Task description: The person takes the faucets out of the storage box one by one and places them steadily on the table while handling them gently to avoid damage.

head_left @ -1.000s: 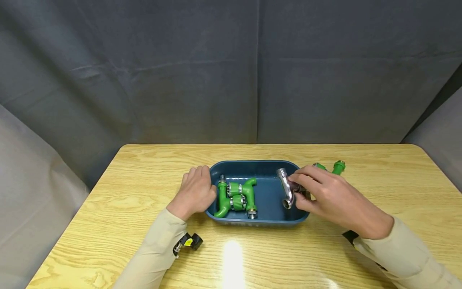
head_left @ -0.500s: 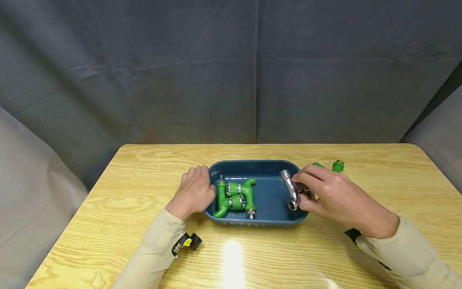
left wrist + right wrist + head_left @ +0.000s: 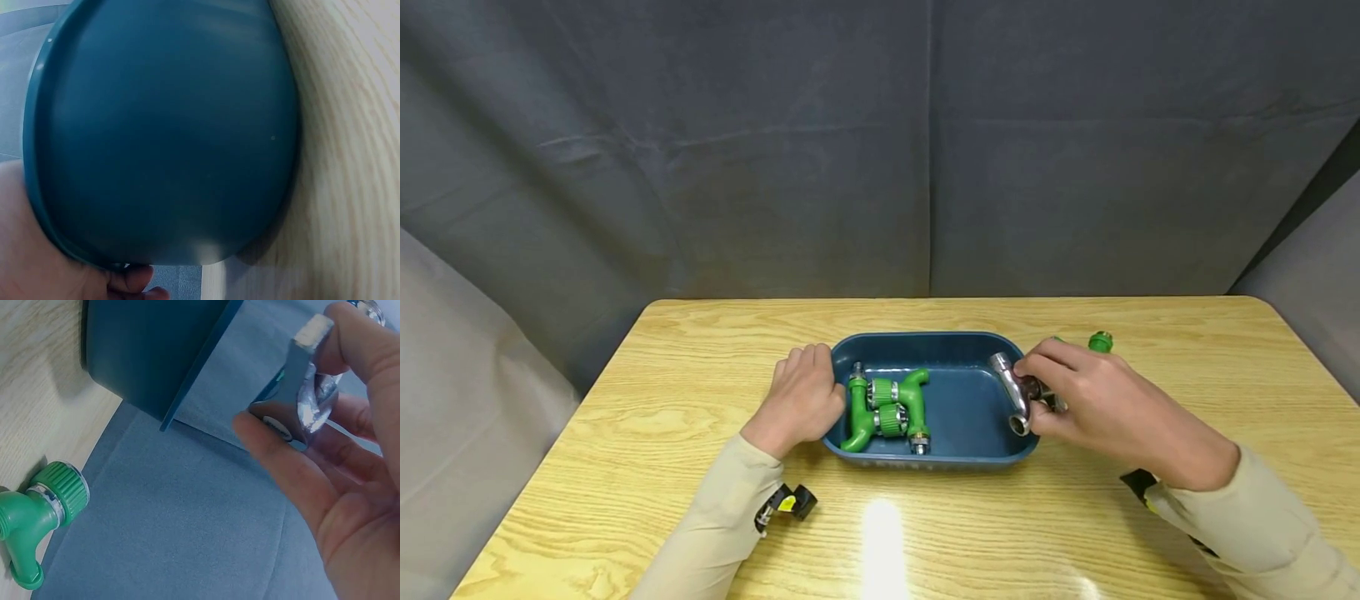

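My left hand (image 3: 801,396) grips the left rim of a dark blue plastic tub (image 3: 966,408). Up close in the left wrist view, the tub's outer wall (image 3: 169,137) fills the picture, with fingertips curled under the rim. My right hand (image 3: 1097,404) pinches a chrome tap (image 3: 1012,385) by its handle end, its spout tilted over the tub's right end. In the right wrist view, thumb and fingers hold the tap's flat metal lever (image 3: 297,381). Two green taps, one left (image 3: 859,408) and one right (image 3: 916,404), lie interlocked in the tub's left half.
Beyond my right hand, another green tap (image 3: 1101,342) lies on the wooden table (image 3: 700,350), mostly hidden in the head view. Its ribbed knob (image 3: 65,490) shows in the right wrist view. A grey curtain (image 3: 790,167) hangs behind the table.
My right hand has shifted a little to the right with the chrome tap, toward the tub's right end. My left hand keeps its hold on the rim.
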Available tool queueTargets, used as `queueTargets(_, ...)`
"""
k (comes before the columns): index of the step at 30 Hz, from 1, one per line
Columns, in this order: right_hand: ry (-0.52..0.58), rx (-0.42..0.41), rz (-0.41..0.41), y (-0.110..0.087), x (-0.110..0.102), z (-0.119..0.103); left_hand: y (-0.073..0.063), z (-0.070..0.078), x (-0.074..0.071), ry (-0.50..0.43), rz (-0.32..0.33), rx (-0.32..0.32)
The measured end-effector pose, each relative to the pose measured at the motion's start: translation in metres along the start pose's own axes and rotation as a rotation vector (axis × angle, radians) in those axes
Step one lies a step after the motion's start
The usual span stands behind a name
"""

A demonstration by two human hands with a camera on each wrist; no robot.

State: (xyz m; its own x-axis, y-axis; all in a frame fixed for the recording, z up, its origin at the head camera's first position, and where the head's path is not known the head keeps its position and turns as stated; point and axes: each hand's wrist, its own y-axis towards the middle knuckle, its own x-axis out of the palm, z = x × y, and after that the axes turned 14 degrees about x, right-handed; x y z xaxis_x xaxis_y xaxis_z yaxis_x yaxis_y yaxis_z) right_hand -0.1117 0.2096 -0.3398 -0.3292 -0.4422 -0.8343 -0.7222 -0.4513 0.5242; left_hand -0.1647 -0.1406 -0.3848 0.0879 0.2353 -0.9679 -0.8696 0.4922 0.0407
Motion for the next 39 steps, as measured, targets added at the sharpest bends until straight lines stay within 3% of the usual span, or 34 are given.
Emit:
queueTargets(28, -0.05, 0.093, -0.066, -0.003, -0.002, 0.015, -0.002, 0.0, -0.002, 0.003, -0.003, -0.005)
queueTargets(39, -0.083, 0.154, -0.148, -0.005, -0.004, 0.023, -0.001, -0.001, 0.0, 0.015, 0.009, -0.001)
